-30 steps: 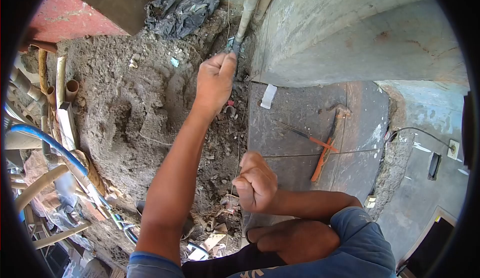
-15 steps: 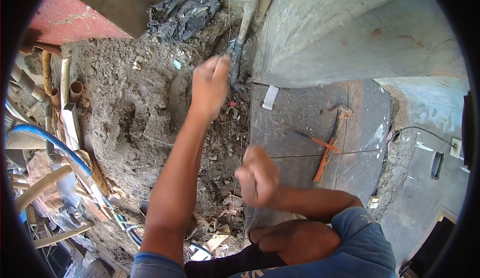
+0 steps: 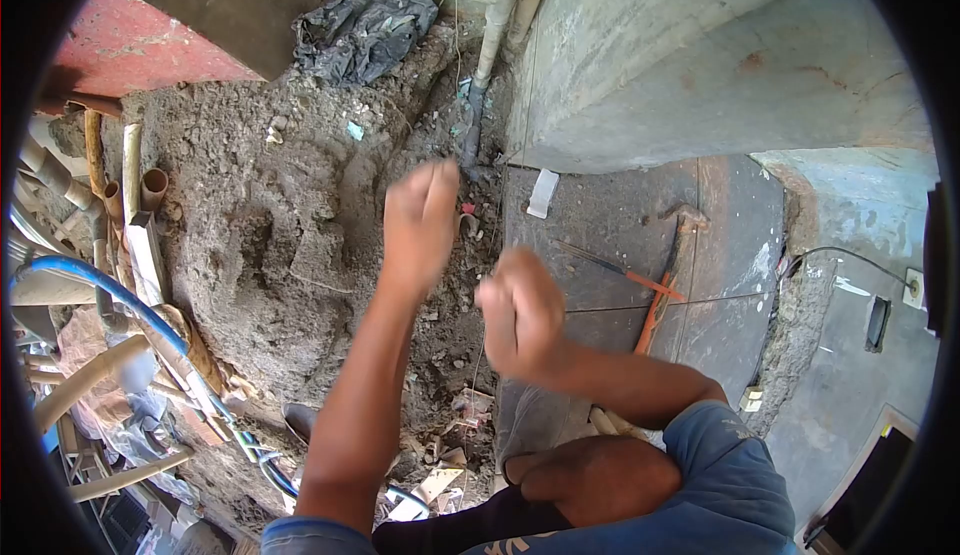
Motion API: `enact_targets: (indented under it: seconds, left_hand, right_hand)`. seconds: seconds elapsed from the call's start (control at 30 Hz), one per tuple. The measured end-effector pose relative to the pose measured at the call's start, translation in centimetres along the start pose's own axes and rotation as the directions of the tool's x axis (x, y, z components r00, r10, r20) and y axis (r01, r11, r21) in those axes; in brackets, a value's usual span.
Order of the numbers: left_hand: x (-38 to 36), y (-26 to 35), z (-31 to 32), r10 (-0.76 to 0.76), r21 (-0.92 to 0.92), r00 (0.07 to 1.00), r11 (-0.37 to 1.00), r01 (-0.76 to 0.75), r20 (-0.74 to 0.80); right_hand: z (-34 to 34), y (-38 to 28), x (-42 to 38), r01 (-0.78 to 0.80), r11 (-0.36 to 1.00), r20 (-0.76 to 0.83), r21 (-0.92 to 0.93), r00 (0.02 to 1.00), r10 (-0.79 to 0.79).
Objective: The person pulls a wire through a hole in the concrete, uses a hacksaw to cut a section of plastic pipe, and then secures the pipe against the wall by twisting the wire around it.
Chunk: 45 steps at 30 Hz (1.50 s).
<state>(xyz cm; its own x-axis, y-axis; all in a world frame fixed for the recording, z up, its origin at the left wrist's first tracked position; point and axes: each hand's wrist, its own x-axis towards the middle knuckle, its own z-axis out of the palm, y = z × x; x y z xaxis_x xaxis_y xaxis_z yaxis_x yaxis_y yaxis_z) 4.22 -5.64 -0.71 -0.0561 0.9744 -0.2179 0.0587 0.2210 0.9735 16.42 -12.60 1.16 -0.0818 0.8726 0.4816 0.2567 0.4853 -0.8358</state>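
My left hand (image 3: 420,217) is a closed fist held over the dirt, below the grey pipe. Closer to my body, my right hand (image 3: 522,315) is also closed, at the border between dirt and dark floor slabs. A thin string (image 3: 457,30) hangs down past the pipes above my hands, and a fine line shows below my right hand. Both hands seem to pinch this string, though its stretch between them is hardly visible. To the right, a hammer (image 3: 664,290) with an orange handle lies on the slabs, crossed by a thin tool (image 3: 625,273) with an orange grip.
A black plastic bag (image 3: 365,30) lies on the dug soil (image 3: 225,205) by the pipes (image 3: 490,45). Blue hose (image 3: 110,283), wood and tubes crowd the left. A concrete wall (image 3: 700,65) rises at upper right. A white strip (image 3: 542,194) lies on the slabs.
My left hand has come down toward my body, while my right hand has moved slightly up and to the right. The gap between them is smaller. Both stay closed.
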Motion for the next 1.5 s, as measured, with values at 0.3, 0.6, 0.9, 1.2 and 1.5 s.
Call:
enact_targets:
  seconds: [0.3,0.6,0.9,1.2,1.5]
  left_hand:
    - [-0.3,-1.2,2.5,0.220,0.214,0.972,0.949,-0.232,0.080]
    - [0.6,-0.7,0.0,0.025,-0.037,0.999,0.999,-0.026,-0.027]
    - [-1.2,-1.9,1.8,0.278,0.237,0.955,0.925,-0.296,0.105]
    - [0.6,-2.3,-0.9,0.122,0.144,0.992,0.983,-0.115,-0.042]
    - [-1.7,-2.1,1.0,0.280,0.222,0.956,0.930,-0.292,0.084]
  right_hand:
    - [0.4,0.0,2.0,0.101,0.993,0.042,0.059,0.994,-0.103]
    - [-0.6,-0.7,-0.2,0.037,0.999,0.046,-0.030,0.998,-0.036]
    - [-0.3,0.1,2.9,0.179,0.984,0.013,-0.015,0.984,-0.179]
    - [-0.4,-0.6,0.3,0.042,0.998,0.027,-0.056,0.999,-0.041]
    - [-0.4,0.6,2.8,0.148,0.987,0.028,-0.066,0.989,-0.147]
